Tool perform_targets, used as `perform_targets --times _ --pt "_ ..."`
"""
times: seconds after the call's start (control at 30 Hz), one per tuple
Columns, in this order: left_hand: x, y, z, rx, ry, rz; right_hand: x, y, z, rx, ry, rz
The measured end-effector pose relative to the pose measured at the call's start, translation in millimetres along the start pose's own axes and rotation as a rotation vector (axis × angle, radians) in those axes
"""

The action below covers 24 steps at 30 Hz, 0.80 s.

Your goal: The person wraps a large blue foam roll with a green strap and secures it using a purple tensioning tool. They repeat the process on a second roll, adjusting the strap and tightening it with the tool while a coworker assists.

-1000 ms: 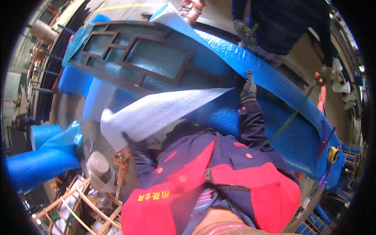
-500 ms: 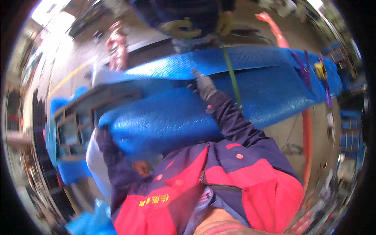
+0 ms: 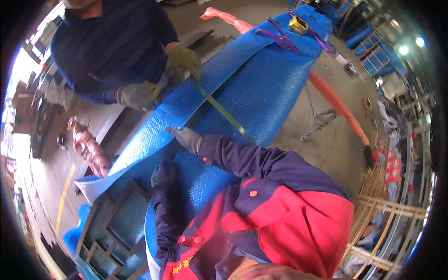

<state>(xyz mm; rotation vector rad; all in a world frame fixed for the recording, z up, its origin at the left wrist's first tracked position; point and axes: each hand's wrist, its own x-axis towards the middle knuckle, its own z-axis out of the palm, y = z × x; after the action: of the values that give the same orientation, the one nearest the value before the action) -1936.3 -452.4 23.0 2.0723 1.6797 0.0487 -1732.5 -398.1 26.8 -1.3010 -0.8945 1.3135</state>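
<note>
A long blue wrapping sheet [image 3: 261, 93] with a pale underside lies folded around a dark lattice panel [image 3: 109, 219], whose bars show at the near left end. My right hand [image 3: 186, 140], in a grey glove, grips the edge of the sheet's far flap, its index finger stretched over the top. Close by on the left, my left hand [image 3: 164, 175], in a dark grey glove and in shadow, is curled at the near flap's edge. A green strap [image 3: 219, 107] crosses the sheet beyond my right hand. A co-worker's gloved hand [image 3: 184, 60] is at its far end.
Opposite me stands a co-worker [image 3: 112, 46] in dark clothes, the other gloved hand [image 3: 139, 94] near the sheet. Purple straps with a yellow ratchet buckle [image 3: 298, 24] cross the far end. An orange-wrapped bar [image 3: 338, 105] passes under the bundle. Wooden poles [image 3: 368, 196] lie at right.
My view has swung, so the bundle now runs toward the upper right. My left hand has come up from the near left end, closer to my right hand, which stays on the flap.
</note>
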Motion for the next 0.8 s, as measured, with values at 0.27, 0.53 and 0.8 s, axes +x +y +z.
perform_targets --times 0.27,0.53,0.8 --pt "-20 -32 13 0.116 0.137 0.088 -15 3 1 0.069 -0.005 0.167" --pt "3 40 -44 0.311 0.590 0.245 -16 -10 4 -0.044 0.020 0.189" --pt "71 15 -50 0.188 0.412 0.295 -22 -52 -24 -1.057 -0.165 -0.482"
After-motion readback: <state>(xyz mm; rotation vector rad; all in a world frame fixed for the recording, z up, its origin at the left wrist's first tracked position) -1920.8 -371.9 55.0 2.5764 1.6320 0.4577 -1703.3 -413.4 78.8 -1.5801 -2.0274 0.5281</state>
